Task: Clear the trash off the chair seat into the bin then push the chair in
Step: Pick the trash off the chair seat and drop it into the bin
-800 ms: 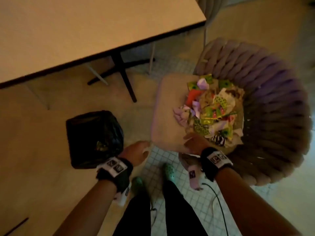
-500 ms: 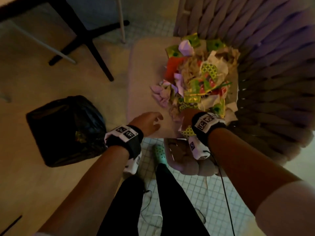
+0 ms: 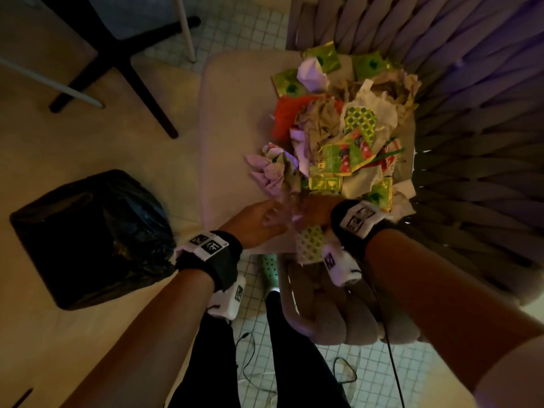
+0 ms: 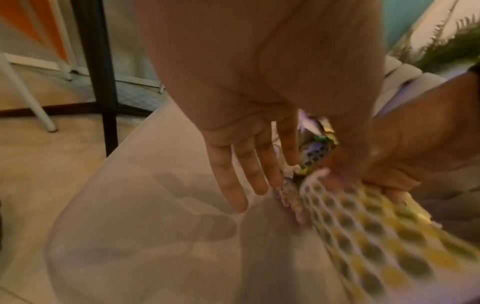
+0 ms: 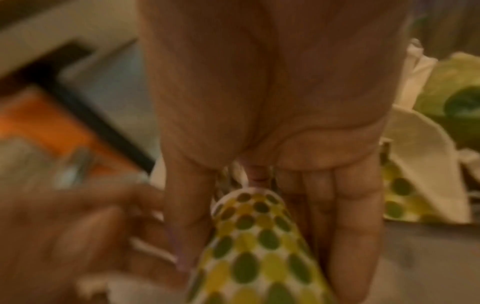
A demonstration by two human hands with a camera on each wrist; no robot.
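Note:
A pile of trash (image 3: 338,136), crumpled papers and green tea wrappers, covers the right half of the beige chair seat (image 3: 235,128), against the woven chair back (image 3: 471,113). The black-bagged bin (image 3: 91,237) stands on the floor left of the chair. My right hand (image 3: 313,212) is at the pile's near edge and pinches a green-dotted paper (image 3: 309,245) (image 5: 254,257) between thumb and fingers (image 5: 350,236). My left hand (image 3: 259,223) (image 4: 246,174) hovers beside it over the seat (image 4: 142,226), fingers straight, tips touching the trash edge. It holds nothing.
A black table base (image 3: 117,54) and a white leg (image 3: 188,28) stand on the floor beyond the seat. My legs and a green shoe (image 3: 269,269) are at the chair's front corner. Cables (image 3: 250,363) lie on the tiled floor.
The view has closed in on the chair. My left hand has moved right, onto the seat beside my right hand. The dotted paper has been drawn toward the seat's front edge.

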